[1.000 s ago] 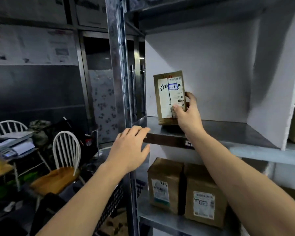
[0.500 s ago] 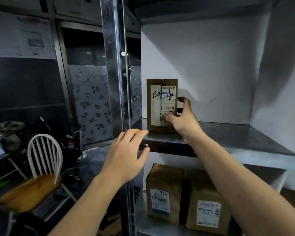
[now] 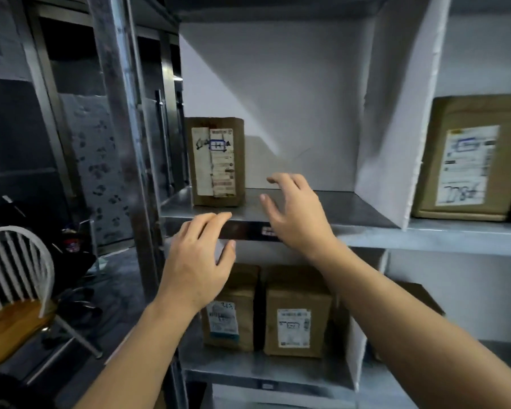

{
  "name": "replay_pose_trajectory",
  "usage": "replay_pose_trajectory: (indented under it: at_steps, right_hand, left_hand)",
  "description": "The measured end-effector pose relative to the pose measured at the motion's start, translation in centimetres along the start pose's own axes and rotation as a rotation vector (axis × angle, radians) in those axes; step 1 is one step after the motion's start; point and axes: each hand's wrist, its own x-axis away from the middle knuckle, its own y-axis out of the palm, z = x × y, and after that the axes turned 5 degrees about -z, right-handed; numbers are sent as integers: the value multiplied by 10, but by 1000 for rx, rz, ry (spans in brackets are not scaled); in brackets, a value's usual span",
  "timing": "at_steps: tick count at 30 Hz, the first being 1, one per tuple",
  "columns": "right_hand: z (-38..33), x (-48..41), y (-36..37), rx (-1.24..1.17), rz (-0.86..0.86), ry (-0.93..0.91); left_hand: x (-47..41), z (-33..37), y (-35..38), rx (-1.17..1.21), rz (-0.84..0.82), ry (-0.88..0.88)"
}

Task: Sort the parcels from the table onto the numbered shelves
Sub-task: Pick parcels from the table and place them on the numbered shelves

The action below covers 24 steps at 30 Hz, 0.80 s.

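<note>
Parcel: the small brown parcel [image 3: 217, 162] is standing upright at the left end of the metal shelf [image 3: 337, 208], label facing you, near the steel post [image 3: 121, 143]; nothing is touching it.
Right hand: your right hand [image 3: 300, 216] is hovering over the shelf just to the right of the parcel, apart from it; its fingers are spread and slightly bent, holding nothing.
Left hand: your left hand [image 3: 198, 261] is hanging in front of the shelf's front edge, below the parcel, fingers close together and fairly straight, holding nothing; you cannot tell whether the fingertips are touching the edge.
Bay: a white divider [image 3: 396, 128] is closing it on the right; a larger parcel [image 3: 469, 157] is sitting beyond.
Shelf below: two parcels [image 3: 297, 317] are standing side by side, labels facing you.
Shelf tag: the tag [image 3: 267, 230] is showing beside your right wrist, too blurred to read.
Left of rack: a white chair [image 3: 15, 276] is standing on the floor.
</note>
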Motion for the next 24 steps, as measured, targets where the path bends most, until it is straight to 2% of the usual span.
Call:
replay_pose_trajectory:
  at_steps: [4, 8, 18, 24]
  right_hand:
    - [49, 53, -48, 342, 41, -117]
    - [102, 110, -104, 507, -10, -32]
    - [223, 307, -297, 884, -84, 431]
    - [260, 432, -418, 1043, -84, 811]
  left_hand:
    - [6, 63, 27, 98, -68, 28]
    - [14, 133, 61, 191, -154, 102]
    - [39, 377, 176, 238, -394, 415]
    - [59, 537, 223, 342, -500, 641]
